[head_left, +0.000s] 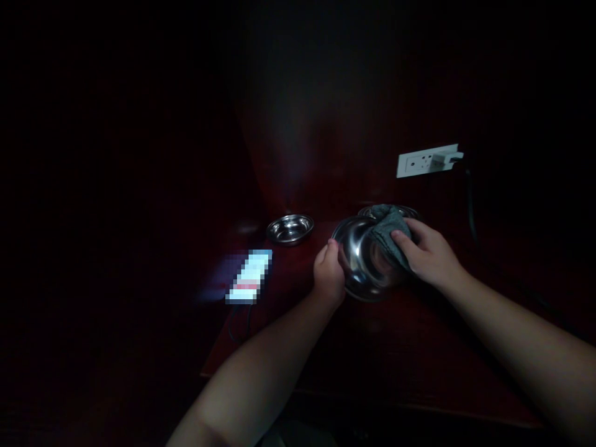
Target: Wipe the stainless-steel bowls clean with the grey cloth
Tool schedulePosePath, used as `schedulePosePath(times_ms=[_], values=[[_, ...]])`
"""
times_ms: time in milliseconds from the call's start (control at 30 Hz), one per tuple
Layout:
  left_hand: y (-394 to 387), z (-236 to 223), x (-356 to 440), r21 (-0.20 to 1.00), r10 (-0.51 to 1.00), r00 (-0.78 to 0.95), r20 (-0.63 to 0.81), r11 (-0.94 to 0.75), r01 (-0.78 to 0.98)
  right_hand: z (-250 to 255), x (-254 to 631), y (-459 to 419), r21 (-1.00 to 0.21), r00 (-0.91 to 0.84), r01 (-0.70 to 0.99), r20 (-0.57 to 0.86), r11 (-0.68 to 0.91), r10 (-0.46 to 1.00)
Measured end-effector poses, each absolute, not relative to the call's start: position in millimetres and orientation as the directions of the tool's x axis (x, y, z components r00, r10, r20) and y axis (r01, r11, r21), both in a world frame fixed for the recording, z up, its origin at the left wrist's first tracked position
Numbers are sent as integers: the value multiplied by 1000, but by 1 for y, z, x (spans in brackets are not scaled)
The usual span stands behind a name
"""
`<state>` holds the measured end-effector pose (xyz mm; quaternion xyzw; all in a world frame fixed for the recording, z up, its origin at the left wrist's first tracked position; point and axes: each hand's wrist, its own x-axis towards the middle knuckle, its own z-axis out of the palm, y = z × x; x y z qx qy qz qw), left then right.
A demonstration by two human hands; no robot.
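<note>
Lighting was dim; much of the surroundings fell into black. The left hand (329, 273) was closed on the near-left rim of a shiny steel bowl (357, 256), thumb along the edge, holding it tilted above the dark red table (410, 360). The right hand (431, 251) was narrowed around a folded grey-green cloth (392, 234), pinched between thumb and fingers, the cloth lying against the upper right part of the bowl. Which face of the bowl was toward the camera could not be settled. Just behind bowl and cloth, the rims of other steelware (364, 212) showed, mostly covered; number of pieces unclear. To the left, apart from both hands, a small steel dish (290, 230) stood upright on the table, its hollow facing up. Nearer the left forearm lay a bright, pixelated screen (250, 277), content unreadable, with a thin cord (230, 326) looping below it. On the wall at right, a white socket panel (412, 164) held a pale plug (447, 158), from which a dark cable (470, 198) hung down behind the right forearm.
</note>
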<state>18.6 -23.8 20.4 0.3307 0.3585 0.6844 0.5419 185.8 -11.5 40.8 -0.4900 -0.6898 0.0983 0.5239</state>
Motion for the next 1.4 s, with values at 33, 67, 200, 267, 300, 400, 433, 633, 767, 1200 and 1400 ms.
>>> schedulePosePath(times_ms=[33,67,200,267,300,400,433,633,767,1200,1400], values=[[-25,22,19,841,978,-204,38,-141,-523,41,186,-12,-652,26,575,618,494,786],[-25,23,20,832,977,-214,15,-131,-539,41,185,-12,-655,21,577,609,488,793],[-28,27,22,807,972,-232,-49,-98,-582,41,183,-14,-658,-10,589,575,469,818],[-27,27,23,798,973,-214,-83,-64,-599,41,182,-14,-656,-28,592,564,468,825],[-27,26,23,794,974,-202,-101,-43,-607,40,182,-14,-652,-37,595,562,470,826],[-26,25,24,787,974,-179,-138,-2,-617,39,182,-13,-631,-54,612,568,477,821],[-25,24,24,785,974,-175,-145,6,-619,38,182,-12,-624,-63,616,570,481,819],[-24,22,26,775,970,-168,-175,30,-631,35,184,-10,-610,-120,613,557,502,822],[-20,19,26,757,976,-130,-177,51,-652,34,185,-9,-573,-161,638,555,515,816],[-19,19,27,750,971,-103,-215,97,-654,33,186,-10,-510,-233,686,523,520,820],[-14,15,26,750,973,-65,-219,125,-650,33,186,-10,-520,-215,700,500,489,839]])
